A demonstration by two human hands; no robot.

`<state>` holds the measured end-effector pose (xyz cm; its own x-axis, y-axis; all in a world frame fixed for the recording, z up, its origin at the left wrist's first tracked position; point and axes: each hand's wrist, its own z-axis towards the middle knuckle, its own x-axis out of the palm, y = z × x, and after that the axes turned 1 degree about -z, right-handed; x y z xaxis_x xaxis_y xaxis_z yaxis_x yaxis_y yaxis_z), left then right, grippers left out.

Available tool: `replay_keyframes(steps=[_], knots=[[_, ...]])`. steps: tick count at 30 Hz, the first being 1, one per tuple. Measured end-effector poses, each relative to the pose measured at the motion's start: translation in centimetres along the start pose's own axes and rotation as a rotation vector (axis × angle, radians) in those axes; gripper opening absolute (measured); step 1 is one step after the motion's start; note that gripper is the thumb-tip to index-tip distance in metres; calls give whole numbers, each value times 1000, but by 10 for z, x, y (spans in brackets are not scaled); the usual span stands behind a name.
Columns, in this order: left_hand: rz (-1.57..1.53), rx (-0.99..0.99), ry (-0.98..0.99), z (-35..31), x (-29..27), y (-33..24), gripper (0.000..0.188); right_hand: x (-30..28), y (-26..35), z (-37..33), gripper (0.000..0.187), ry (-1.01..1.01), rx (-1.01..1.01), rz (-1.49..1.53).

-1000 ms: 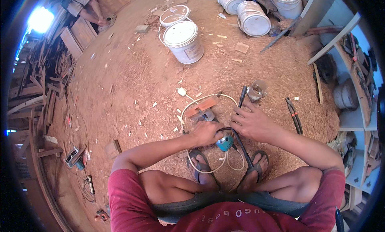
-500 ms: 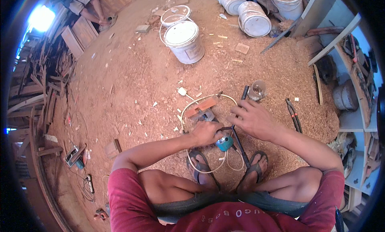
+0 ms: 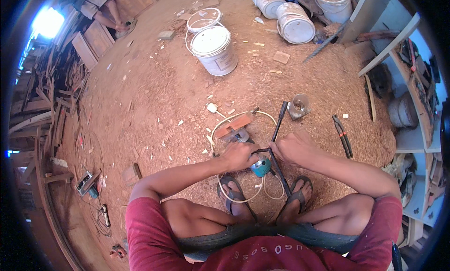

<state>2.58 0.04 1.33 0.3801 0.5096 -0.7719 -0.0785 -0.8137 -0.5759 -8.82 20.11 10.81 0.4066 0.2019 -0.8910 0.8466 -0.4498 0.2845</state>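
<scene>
Where the black bar [image 3: 277, 168] forks, I see the right hand [image 3: 296, 149] curled in on it.
From my distant seat I read the bar's long axis as running from just beside the clear cup [image 3: 298, 110] back toward the right sandal [image 3: 297, 195] — it lies at the left edge of the right hand, the nearer one. Its short side arm [image 3: 264, 150] points left, past the teal power tool [image 3: 261, 167], to the left hand [image 3: 238, 155]. That hand is folded down, but whether it clasps the arm's end or the tool, I cannot tell. The right one seems to pinch the bar — partly hidden by the knuckles.
</scene>
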Motion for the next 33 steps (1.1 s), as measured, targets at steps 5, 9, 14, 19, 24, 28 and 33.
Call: replay_keyframes(steps=[5,9,14,19,24,28,33], knots=[[22,-3,1,4,1,-2,35,7,-22,-7,31,-612,-503,-426],[31,-10,30,7,0,-1,38,17,-22,-9,29,-414,-407,-415],[47,-20,39,4,-1,-3,37,-3,4,3,30,137,297,221],[37,3,-20,1,5,3,36,4,-9,-6,26,-365,-214,-185],[18,20,-12,5,3,1,36,16,-20,-10,23,-466,-456,-422],[29,23,7,3,8,9,35,2,-1,1,24,73,-158,-217],[1,-33,-11,7,3,4,33,32,-15,11,29,-98,64,266]])
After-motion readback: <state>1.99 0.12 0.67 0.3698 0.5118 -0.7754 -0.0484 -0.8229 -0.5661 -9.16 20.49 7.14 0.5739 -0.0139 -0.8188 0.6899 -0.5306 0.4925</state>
